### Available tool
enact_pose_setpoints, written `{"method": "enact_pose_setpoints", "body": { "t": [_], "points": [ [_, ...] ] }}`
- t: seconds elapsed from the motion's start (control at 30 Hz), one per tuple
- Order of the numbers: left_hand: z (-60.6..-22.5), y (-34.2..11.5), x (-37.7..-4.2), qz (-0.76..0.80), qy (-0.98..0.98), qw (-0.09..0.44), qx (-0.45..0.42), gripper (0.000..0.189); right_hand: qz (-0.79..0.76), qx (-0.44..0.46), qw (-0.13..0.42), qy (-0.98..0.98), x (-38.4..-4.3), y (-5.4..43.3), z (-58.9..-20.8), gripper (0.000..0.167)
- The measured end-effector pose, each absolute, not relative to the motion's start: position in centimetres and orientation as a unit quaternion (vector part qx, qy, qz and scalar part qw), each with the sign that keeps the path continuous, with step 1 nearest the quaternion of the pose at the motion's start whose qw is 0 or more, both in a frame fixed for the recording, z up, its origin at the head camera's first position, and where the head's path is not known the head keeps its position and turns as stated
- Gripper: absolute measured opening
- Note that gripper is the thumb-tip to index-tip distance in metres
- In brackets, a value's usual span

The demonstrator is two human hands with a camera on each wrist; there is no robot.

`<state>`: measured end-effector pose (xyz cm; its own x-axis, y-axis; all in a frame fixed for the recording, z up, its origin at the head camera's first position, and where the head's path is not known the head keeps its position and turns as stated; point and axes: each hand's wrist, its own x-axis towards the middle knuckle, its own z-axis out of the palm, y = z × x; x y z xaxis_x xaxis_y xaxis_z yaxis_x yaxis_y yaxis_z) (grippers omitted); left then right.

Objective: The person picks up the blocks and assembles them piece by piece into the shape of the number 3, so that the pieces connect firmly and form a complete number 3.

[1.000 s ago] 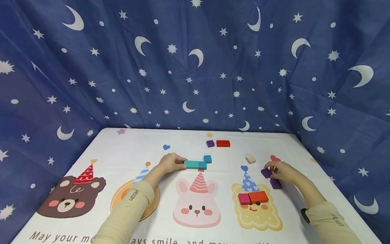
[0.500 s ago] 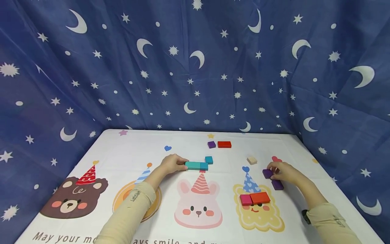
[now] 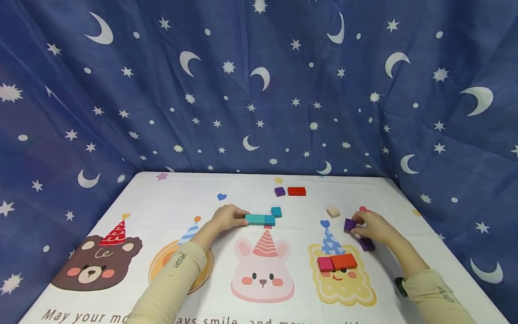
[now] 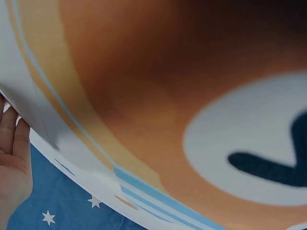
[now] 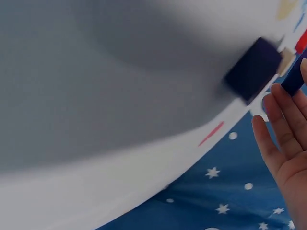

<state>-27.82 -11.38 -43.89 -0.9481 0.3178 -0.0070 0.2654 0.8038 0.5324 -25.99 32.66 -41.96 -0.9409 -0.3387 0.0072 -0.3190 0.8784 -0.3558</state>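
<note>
In the head view my left hand (image 3: 228,217) pinches the left end of a long teal block (image 3: 255,219), thumb at the near side and fingers at the far side. A small blue block (image 3: 270,220) sits against its right end, and another blue block (image 3: 276,212) lies just behind that. My right hand (image 3: 377,227) holds a purple block (image 3: 350,225) between thumb and fingers. A second purple block (image 3: 367,244) lies under that hand's near side and shows large and dark in the right wrist view. The left wrist view catches only part of the left hand (image 4: 14,158).
A pink block (image 3: 325,264) and a red block (image 3: 344,261) lie end to end on the printed yellow biscuit. Farther back are a small purple block (image 3: 279,191) and a red block (image 3: 296,191). A beige block (image 3: 333,212) lies left of the right hand. A starry curtain (image 3: 259,90) hangs behind.
My right hand has shifted slightly left and away from me with the purple block, which has turned a little. The left hand and the teal block stay put.
</note>
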Motion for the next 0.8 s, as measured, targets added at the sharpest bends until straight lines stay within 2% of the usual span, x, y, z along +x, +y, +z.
{"method": "enact_pose_setpoints", "body": {
  "t": [0.5,0.8],
  "points": [
    [-44.1,-11.4,-27.9,0.277,0.948,0.041,0.15,0.034,-0.227,-0.208,-0.024,0.951,-25.5,29.1,-40.7,0.026],
    [-44.0,-11.5,-27.9,0.277,0.948,0.04,0.15,0.034,-0.236,-0.199,-0.025,0.951,-25.4,27.8,-41.2,0.027]
  ]
}}
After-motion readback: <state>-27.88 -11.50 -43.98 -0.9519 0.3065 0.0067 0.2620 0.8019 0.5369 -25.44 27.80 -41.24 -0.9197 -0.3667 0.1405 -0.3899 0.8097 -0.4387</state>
